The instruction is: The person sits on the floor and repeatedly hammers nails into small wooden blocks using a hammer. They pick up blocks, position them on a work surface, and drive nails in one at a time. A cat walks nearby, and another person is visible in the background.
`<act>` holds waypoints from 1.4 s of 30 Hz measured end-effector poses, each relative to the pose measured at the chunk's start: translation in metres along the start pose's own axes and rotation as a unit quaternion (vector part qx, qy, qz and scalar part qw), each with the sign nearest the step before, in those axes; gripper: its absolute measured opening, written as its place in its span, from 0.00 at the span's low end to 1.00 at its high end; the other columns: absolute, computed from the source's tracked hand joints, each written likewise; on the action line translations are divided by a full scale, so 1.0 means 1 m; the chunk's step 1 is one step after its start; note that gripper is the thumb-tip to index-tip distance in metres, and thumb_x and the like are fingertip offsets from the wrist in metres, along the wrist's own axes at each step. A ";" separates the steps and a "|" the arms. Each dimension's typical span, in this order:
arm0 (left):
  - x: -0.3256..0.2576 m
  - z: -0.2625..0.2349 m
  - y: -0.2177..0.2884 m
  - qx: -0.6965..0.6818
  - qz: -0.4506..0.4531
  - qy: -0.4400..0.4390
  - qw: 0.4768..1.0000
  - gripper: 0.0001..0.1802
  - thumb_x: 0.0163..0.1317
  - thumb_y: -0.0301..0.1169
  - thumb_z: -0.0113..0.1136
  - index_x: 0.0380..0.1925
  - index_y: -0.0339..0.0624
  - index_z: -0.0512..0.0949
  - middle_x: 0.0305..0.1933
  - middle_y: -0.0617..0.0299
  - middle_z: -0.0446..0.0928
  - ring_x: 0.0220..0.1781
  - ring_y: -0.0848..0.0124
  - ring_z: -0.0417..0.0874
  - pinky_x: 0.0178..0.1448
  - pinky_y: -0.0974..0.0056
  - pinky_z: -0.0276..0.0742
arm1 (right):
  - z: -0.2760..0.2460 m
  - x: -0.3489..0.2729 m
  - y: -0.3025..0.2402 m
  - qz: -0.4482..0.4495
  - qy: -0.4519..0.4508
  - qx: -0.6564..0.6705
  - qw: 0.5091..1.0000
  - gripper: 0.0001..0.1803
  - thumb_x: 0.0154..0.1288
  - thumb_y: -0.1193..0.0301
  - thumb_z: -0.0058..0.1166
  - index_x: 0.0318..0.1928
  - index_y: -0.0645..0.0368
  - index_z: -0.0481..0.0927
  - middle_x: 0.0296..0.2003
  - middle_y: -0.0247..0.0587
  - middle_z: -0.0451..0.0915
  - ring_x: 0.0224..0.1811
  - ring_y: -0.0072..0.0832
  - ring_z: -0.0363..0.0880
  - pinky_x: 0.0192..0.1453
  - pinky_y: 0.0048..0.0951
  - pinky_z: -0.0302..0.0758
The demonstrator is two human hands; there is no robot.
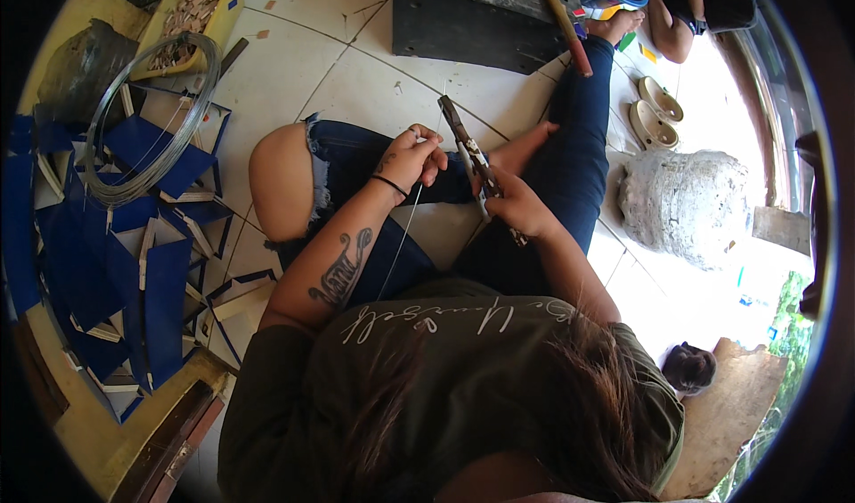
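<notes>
My left hand [415, 158] is closed in a pinch around a thin metal wire [411, 222]. One end of the wire slants down toward my lap, and a short length shows above my fingers. Wrapped around the worn, paint-flecked handles of a pair of pliers [465, 138] is my right hand [518, 204]. The dark jaws point up and away, just right of my left fingers. Whether the jaws touch the wire I cannot tell. Both hands are over my lap, between my bent left leg and stretched right leg.
A wire coil [95, 151] leans over piled blue boxes [147, 271] at left. Beyond is a yellow crate [224, 24] of small wooden pieces. Ahead lie a dark board [454, 35] and a stick [563, 24]. Another person [672, 31], sandals [653, 124] and a whitish drum-like object [690, 204] are at right.
</notes>
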State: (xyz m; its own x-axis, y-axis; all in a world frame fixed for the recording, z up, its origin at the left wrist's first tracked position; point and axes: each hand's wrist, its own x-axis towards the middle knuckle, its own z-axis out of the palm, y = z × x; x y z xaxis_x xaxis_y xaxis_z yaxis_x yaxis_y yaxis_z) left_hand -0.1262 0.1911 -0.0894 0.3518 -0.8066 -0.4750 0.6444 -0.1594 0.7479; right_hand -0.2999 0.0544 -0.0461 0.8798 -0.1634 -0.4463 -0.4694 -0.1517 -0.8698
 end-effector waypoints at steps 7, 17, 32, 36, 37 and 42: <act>0.001 -0.002 0.000 -0.011 -0.032 -0.030 0.999 0.05 0.70 0.30 0.46 0.40 0.42 0.68 0.23 0.56 0.74 0.12 0.78 0.63 0.18 0.72 0.59 | -0.001 0.001 -0.004 0.003 0.002 -0.015 1.000 0.14 0.49 0.75 0.49 0.40 0.60 0.74 0.30 0.33 0.70 0.35 0.23 0.68 0.40 0.25 0.67; 0.002 -0.004 -0.001 0.006 -0.018 -0.035 0.999 0.05 0.72 0.30 0.43 0.41 0.41 0.67 0.23 0.55 0.75 0.10 0.80 0.60 0.16 0.74 0.57 | -0.004 0.008 0.003 -0.074 0.012 -0.084 0.994 0.15 0.48 0.75 0.50 0.41 0.62 0.73 0.42 0.42 0.68 0.45 0.33 0.68 0.52 0.30 0.66; 0.004 0.001 -0.005 0.082 0.019 -0.030 0.996 0.07 0.72 0.31 0.39 0.42 0.40 0.66 0.24 0.51 0.78 0.10 0.80 0.60 0.14 0.72 0.56 | 0.016 0.019 0.049 0.102 0.030 0.075 0.992 0.19 0.57 0.74 0.49 0.50 0.66 0.71 0.40 0.44 0.80 0.39 0.31 0.80 0.48 0.31 0.75; 0.005 0.000 -0.005 0.092 0.006 -0.030 0.995 0.07 0.72 0.30 0.39 0.42 0.40 0.66 0.24 0.51 0.78 0.10 0.80 0.60 0.14 0.72 0.55 | 0.016 0.018 0.049 0.057 0.038 0.064 0.996 0.17 0.57 0.72 0.49 0.48 0.66 0.73 0.37 0.43 0.80 0.38 0.29 0.80 0.47 0.30 0.75; 0.005 0.000 -0.005 0.094 0.007 -0.036 0.995 0.07 0.72 0.30 0.39 0.42 0.40 0.66 0.24 0.51 0.78 0.10 0.80 0.60 0.14 0.72 0.55 | 0.016 0.017 0.049 0.057 0.049 0.056 0.996 0.17 0.58 0.72 0.49 0.47 0.66 0.73 0.37 0.43 0.80 0.38 0.29 0.80 0.47 0.30 0.75; 0.005 0.000 -0.004 0.112 -0.009 -0.014 0.994 0.08 0.73 0.33 0.41 0.41 0.43 0.67 0.24 0.53 0.77 0.10 0.80 0.61 0.15 0.73 0.57 | 0.012 0.022 0.049 0.081 0.007 0.079 0.994 0.17 0.58 0.70 0.49 0.47 0.66 0.73 0.36 0.43 0.80 0.37 0.29 0.79 0.46 0.29 0.75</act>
State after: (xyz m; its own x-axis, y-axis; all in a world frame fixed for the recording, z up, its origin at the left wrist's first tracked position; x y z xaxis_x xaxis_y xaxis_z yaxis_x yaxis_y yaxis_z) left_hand -0.1271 0.1873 -0.0953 0.3198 -0.8179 -0.4783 0.4818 -0.2943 0.8254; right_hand -0.3031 0.0554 -0.1010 0.7925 -0.1873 -0.5804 -0.5855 0.0331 -0.8100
